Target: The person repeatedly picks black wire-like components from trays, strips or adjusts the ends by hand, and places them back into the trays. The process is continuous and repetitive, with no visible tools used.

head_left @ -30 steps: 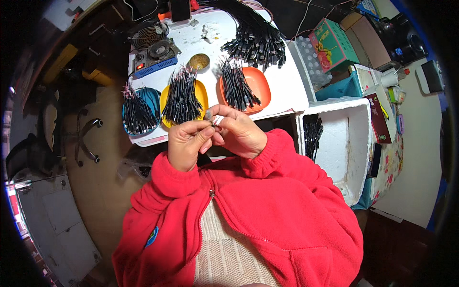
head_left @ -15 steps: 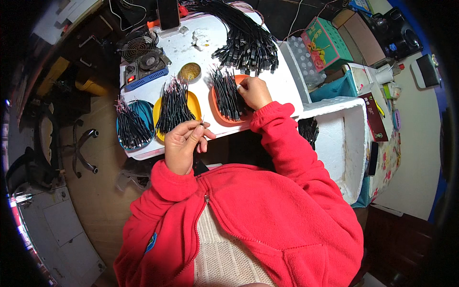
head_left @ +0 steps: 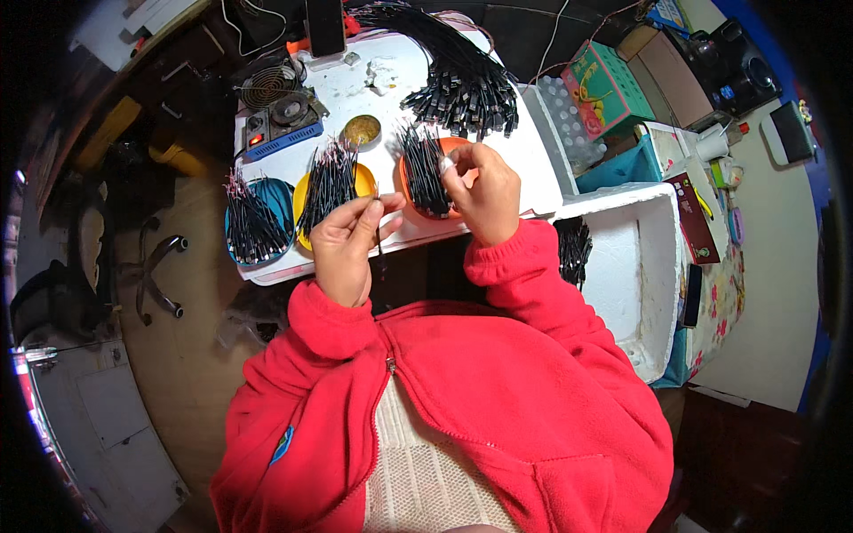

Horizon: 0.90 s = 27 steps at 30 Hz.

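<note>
My left hand (head_left: 348,244) pinches a thin black cable (head_left: 381,258), with its fine wire tip standing up above the thumb and the rest hanging below the fingers. My right hand (head_left: 490,191) is raised beside the orange bowl (head_left: 458,145), thumb and forefinger closed together. Something white shows at those fingertips; I cannot make out what they hold. In the orange bowl stands a bundle of black cables (head_left: 424,173). Similar black cables (head_left: 327,186) fill the yellow bowl (head_left: 365,181), and more cables (head_left: 253,226) lie in the blue bowl (head_left: 283,199) at the left.
Behind the bowls stand a small round tin (head_left: 362,131) of yellowish stuff and a blue heating unit (head_left: 284,129) with a lit red switch. A large heap of black cables (head_left: 471,93) lies at the back. A white foam box (head_left: 653,266) stands to the right, with cables (head_left: 573,249) beside it.
My right hand has drawn back from the orange bowl's far side toward me and turned. My left hand has risen slightly and shifted right, still pinching the cable.
</note>
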{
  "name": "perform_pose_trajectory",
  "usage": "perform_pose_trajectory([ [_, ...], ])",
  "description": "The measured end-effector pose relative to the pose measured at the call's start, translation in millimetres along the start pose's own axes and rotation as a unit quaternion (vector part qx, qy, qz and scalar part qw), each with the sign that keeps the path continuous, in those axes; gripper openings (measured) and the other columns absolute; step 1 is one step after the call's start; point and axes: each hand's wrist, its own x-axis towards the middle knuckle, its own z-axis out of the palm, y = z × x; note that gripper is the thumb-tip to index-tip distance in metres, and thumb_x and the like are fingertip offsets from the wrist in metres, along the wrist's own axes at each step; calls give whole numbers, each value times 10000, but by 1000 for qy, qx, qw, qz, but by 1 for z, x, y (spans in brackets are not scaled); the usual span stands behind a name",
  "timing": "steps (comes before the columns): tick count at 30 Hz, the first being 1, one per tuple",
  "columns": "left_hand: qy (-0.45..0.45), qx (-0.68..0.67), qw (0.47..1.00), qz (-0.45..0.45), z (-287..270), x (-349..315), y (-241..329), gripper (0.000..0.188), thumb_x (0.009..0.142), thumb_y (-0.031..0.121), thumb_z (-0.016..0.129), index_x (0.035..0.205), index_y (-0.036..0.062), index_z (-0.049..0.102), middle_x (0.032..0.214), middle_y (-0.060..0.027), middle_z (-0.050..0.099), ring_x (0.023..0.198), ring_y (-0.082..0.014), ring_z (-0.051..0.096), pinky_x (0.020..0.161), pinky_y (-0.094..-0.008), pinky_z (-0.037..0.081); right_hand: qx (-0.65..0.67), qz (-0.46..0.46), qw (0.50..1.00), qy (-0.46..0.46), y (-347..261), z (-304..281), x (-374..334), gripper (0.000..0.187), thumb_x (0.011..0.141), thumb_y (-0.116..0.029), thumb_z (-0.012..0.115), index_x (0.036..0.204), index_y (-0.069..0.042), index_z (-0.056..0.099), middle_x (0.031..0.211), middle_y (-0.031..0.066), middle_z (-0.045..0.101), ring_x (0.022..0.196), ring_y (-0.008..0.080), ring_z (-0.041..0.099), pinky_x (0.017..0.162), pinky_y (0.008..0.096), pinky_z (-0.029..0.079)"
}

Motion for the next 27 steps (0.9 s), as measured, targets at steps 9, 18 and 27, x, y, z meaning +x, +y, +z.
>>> perform_pose_trajectory([
  [9, 21, -56, 998, 0, 28, -9, -4, 200, 923, 86, 610, 1072, -37, 664, 1024, -122, 693, 899, -156, 663, 782, -261, 561, 158, 54, 983, -79, -64, -11, -41, 129, 759, -9, 681, 838, 6, 581, 730, 114, 600, 615, 224, 627, 540, 309, 499],
  [18, 16, -47, 999, -5, 26, -20, 0, 196, 920, 86, 617, 1067, -33, 670, 1026, -107, 698, 825, -112, 646, 733, -229, 535, 302, 110, 931, -174, -61, -22, -45, 81, 873, -40, 663, 901, 17, 613, 780, 37, 668, 713, 67, 629, 627, 209, 498],
  [27, 2, -8, 1000, 25, 24, -24, 1, 166, 923, 50, 599, 1039, -42, 675, 999, -103, 701, 824, -114, 647, 766, -241, 540, 291, 114, 934, -172, -60, -31, -39, 76, 847, -14, 660, 900, 32, 629, 800, 56, 659, 686, 79, 620, 586, 220, 502],
])
